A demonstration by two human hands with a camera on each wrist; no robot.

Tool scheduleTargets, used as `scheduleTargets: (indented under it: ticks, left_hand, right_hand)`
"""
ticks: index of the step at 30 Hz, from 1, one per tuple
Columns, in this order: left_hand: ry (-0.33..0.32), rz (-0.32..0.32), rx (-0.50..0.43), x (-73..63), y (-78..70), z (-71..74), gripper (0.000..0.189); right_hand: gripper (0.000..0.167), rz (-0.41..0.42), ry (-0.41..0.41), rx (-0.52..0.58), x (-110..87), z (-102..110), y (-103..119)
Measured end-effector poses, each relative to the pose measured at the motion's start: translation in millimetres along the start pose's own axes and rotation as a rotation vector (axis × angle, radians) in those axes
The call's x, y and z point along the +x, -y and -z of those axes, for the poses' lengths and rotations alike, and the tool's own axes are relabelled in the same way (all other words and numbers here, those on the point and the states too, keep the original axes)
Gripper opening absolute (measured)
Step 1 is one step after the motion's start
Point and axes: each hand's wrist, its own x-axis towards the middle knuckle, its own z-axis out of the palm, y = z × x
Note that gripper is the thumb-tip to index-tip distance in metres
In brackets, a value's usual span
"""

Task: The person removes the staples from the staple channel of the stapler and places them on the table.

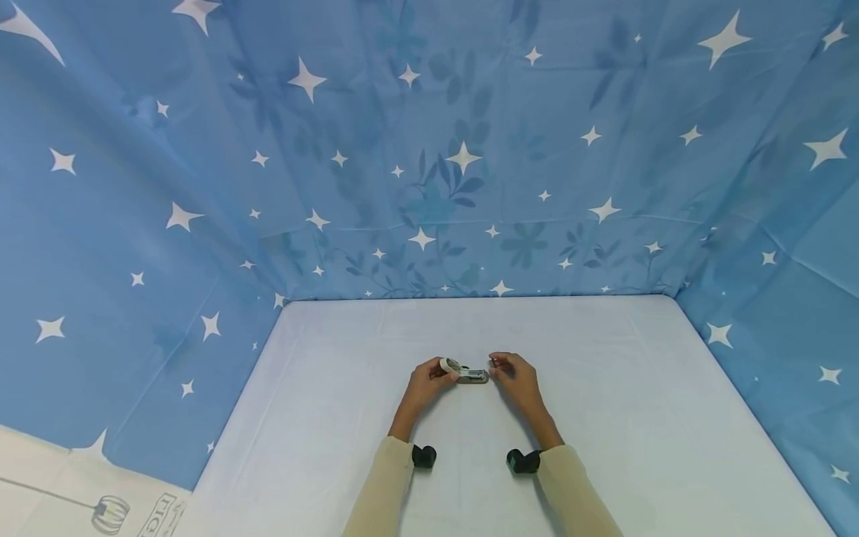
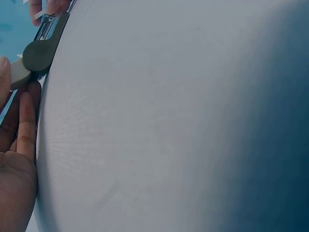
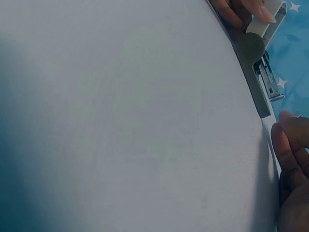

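A green and white stapler [image 1: 473,376] lies on the white table with its top cover swung up and back. My left hand [image 1: 426,382] holds it at the raised cover, the thumb on the white part. In the right wrist view the metal magazine [image 3: 270,79] shows uncovered above the green base [image 3: 256,89]. Close beside the stapler's front end, my right hand [image 1: 518,379] pinches a small thin metal strip [image 3: 298,116] between thumb and forefinger; most of it is hidden by the fingertips. The left wrist view shows the round green hinge [image 2: 39,55] near the left fingers.
The white table [image 1: 335,358] spreads out around both hands. Blue star-patterned cloth [image 1: 463,112] stands behind it and at both sides. Each wrist wears a small black camera, one on the left [image 1: 424,456] and one on the right [image 1: 523,462].
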Motion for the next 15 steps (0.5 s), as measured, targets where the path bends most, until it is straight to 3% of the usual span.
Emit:
scheduleTargets:
  ticks: [7,15]
  left_hand:
    - [0.004,0.008,0.011,0.1,0.5,0.0,0.029]
    - [0.002,-0.009,0.007,1.3,2.5,0.0,0.029]
  right_hand:
    - [0.025,-0.075,0.023,-0.013,1.0,1.0,0.8]
    - [0.023,-0.064,0.024,-0.029,2.0,5.2,3.0]
